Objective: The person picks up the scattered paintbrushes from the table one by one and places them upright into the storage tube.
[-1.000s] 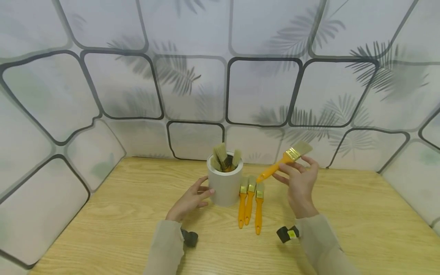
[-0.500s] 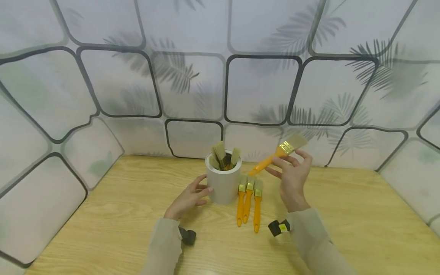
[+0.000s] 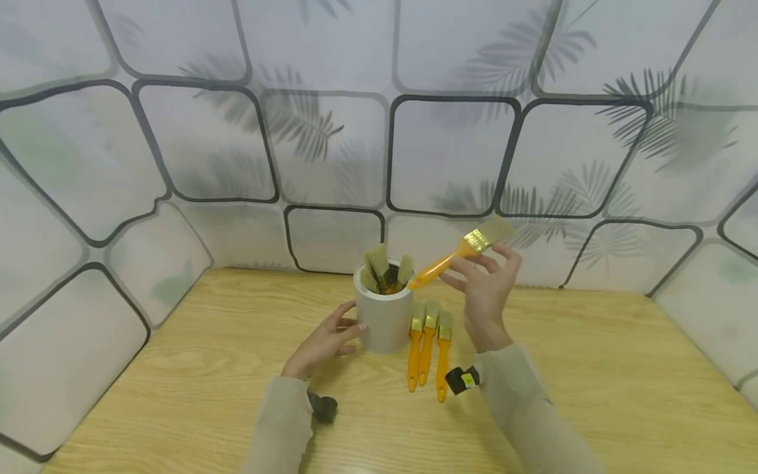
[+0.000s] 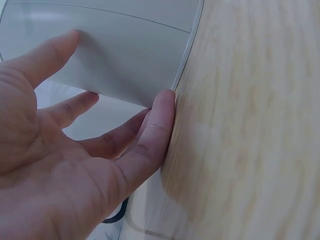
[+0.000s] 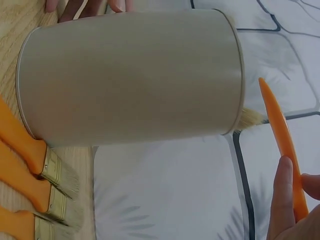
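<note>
A paintbrush with an orange handle and pale bristles is pinched between the thumb and fingers of my right hand. It slants above the table, bristles up to the right, handle end right by the can's rim in the head view. In the right wrist view, the orange handle points past the can's open end. My left hand touches the left side of the pale grey can, fingers extended and spread, fingertips low near its base. Several paintbrushes stand bristles up inside the can.
Three smaller orange-handled paintbrushes lie side by side on the wooden table, just right of the can, bristles away from me. A patterned backdrop with dark outlines and leaf shapes rises behind the table and along its sides.
My right hand has moved left with the paintbrush, bringing the handle end to the can's rim. My left hand keeps its place at the can, and the three lying brushes stay put.
</note>
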`<control>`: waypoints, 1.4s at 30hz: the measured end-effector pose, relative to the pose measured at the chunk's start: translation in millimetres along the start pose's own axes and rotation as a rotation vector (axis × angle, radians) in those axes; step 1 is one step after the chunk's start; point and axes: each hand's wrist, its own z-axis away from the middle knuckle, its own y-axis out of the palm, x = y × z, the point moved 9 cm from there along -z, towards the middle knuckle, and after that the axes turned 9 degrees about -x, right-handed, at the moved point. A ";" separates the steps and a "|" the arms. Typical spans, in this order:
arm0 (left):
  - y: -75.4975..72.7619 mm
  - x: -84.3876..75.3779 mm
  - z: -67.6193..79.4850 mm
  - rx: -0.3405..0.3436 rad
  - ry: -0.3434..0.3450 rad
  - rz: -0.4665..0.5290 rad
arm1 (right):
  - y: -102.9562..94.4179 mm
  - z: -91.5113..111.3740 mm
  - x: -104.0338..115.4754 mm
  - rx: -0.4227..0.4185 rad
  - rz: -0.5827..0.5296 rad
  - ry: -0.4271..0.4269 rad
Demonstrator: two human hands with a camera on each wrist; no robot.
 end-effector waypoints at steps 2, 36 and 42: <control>-0.2 -0.3 0.0 0.002 0.004 0.000 | 6.1 1.6 -0.3 0.014 -0.006 -0.019; -0.4 2.9 -4.8 -0.022 -0.006 0.001 | 23.5 35.7 32.6 0.196 0.567 -0.733; -1.2 3.4 -3.9 -0.028 -0.015 -0.007 | 0.3 15.8 25.3 0.184 0.628 -0.536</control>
